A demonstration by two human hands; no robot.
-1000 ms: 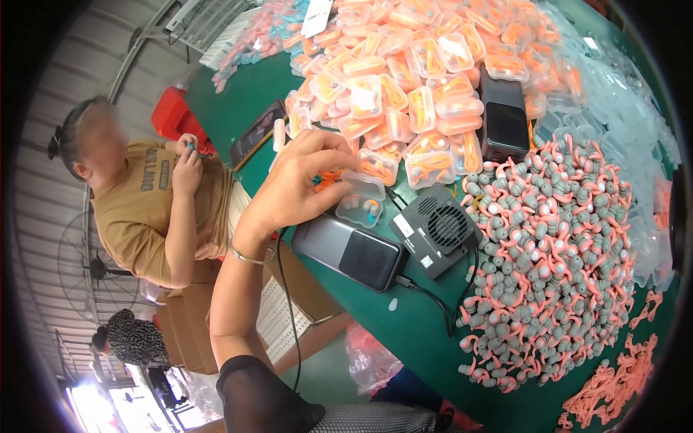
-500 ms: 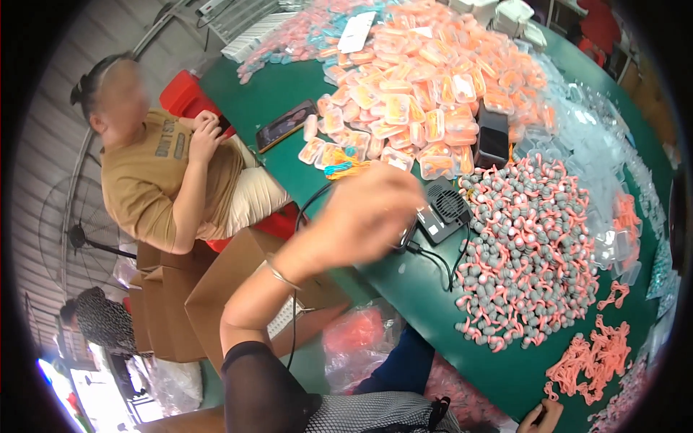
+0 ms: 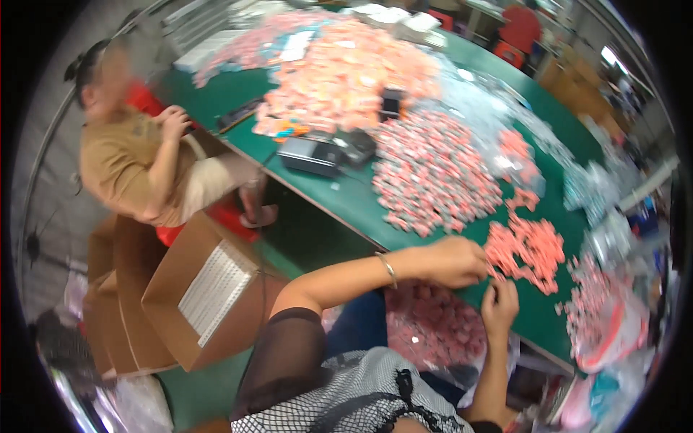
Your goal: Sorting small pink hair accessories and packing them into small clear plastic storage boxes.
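Observation:
My left hand (image 3: pixel 455 261) reaches over the table edge, its fingers closed at the near left side of a heap of thin coral plastic pieces (image 3: pixel 530 252). What its fingertips hold, if anything, is hidden. Just nearer, my right hand (image 3: pixel 499 307) pinches a small coral plastic piece (image 3: pixel 497 274), blurred between the two hands. Left of the coral heap spreads a big pile of curved pink pieces with grey ends (image 3: pixel 433 173).
The green table (image 3: pixel 346 209) carries a heap of small clear cases with orange contents (image 3: pixel 339 79), a black box-like device (image 3: pixel 310 155) and clear plastic cases (image 3: pixel 476 97). Left are an open carton (image 3: pixel 274 303) and a seated person (image 3: pixel 130 151). A pink-filled bag (image 3: pixel 433 325) lies below the edge.
My left hand has swung from above the black device to the right, down beside my right hand at the coral heap. The view has shifted right, showing more of my right arm.

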